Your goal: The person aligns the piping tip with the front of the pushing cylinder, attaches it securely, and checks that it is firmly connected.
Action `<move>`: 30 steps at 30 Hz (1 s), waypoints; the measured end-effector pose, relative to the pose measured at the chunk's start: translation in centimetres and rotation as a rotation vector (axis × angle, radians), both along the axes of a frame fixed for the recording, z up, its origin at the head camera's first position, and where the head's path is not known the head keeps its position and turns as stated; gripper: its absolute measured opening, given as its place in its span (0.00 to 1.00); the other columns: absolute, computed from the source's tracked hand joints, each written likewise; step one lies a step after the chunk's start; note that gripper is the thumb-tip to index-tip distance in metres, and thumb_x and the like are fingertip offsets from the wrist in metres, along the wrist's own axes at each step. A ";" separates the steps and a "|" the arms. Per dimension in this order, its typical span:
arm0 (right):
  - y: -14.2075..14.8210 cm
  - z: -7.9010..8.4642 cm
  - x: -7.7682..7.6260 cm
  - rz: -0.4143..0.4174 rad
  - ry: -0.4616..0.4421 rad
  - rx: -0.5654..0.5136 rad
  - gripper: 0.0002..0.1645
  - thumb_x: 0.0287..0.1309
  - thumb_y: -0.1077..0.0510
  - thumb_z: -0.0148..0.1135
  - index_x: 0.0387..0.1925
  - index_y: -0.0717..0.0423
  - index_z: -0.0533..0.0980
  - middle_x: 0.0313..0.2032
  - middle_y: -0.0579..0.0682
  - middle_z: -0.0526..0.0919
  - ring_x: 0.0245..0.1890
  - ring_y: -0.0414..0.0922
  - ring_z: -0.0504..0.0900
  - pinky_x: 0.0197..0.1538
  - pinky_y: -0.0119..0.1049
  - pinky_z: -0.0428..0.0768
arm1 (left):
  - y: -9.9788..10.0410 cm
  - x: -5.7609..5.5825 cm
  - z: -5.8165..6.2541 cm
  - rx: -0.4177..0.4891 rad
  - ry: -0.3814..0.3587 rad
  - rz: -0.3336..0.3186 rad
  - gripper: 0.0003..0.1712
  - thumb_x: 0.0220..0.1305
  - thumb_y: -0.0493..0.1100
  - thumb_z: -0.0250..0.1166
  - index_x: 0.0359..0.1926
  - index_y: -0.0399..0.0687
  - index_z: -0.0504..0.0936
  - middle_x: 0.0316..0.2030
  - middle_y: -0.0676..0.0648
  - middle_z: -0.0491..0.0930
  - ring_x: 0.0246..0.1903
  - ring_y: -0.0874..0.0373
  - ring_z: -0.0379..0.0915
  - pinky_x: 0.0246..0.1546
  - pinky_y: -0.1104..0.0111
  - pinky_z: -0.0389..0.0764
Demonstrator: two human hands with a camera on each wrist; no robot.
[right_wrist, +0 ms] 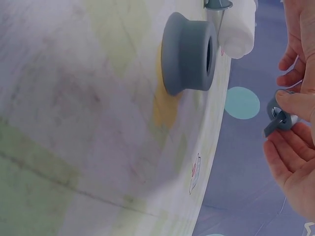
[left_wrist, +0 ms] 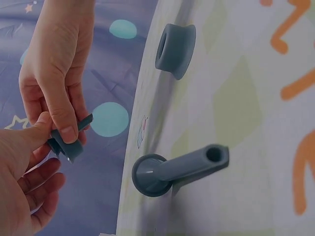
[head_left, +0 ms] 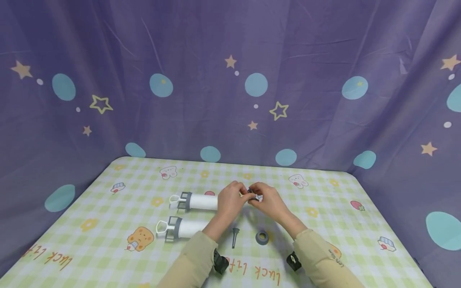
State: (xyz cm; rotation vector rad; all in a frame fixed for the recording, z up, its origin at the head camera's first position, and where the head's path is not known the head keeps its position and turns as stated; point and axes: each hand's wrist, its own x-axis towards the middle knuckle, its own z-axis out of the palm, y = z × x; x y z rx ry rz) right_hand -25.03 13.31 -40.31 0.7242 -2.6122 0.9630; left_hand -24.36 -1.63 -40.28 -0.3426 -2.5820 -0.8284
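Observation:
My left hand (head_left: 230, 202) and right hand (head_left: 270, 202) meet above the far middle of the table. Between them is a small dark grey ring cap (left_wrist: 69, 145) with a thin grey flat-ended piece jutting out of it. The right hand's thumb lies across the ring in the left wrist view, while the left thumb and fingers pinch its other side. Fingers hide part of it. A grey tapered nozzle (head_left: 235, 238) stands on its wide end on the cloth, nearer the body. To its right rests another grey ring cap (head_left: 262, 238).
Two white syringe-like barrels (head_left: 203, 202) with grey collars and white loop handles lie to the left, one partly behind the left forearm. A checked cloth (head_left: 108, 236) covers the table. Purple curtain (head_left: 209, 120) hangs behind and at both sides.

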 end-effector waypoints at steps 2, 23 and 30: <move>0.0 -0.1 0.0 0.005 0.008 -0.013 0.20 0.46 0.59 0.69 0.44 0.57 0.76 0.39 0.50 0.81 0.37 0.44 0.80 0.42 0.39 0.78 | 0.0 0.0 0.0 0.004 -0.003 -0.006 0.16 0.48 0.59 0.66 0.20 0.55 0.76 0.23 0.54 0.74 0.18 0.66 0.63 0.20 0.75 0.65; 0.6 -1.2 -0.3 -0.035 -0.108 -0.060 0.21 0.46 0.59 0.69 0.45 0.58 0.76 0.37 0.48 0.82 0.39 0.47 0.80 0.40 0.43 0.78 | -2.3 -0.3 0.1 -0.095 -0.037 -0.037 0.14 0.51 0.57 0.65 0.23 0.54 0.76 0.23 0.55 0.75 0.20 0.64 0.69 0.21 0.74 0.67; 0.7 -1.1 -0.5 -0.023 -0.090 -0.052 0.21 0.45 0.60 0.69 0.44 0.58 0.76 0.36 0.48 0.82 0.39 0.45 0.79 0.40 0.43 0.78 | -4.1 -1.1 1.1 -0.158 -0.154 -0.057 0.12 0.52 0.54 0.66 0.29 0.52 0.77 0.29 0.53 0.76 0.24 0.61 0.70 0.25 0.69 0.70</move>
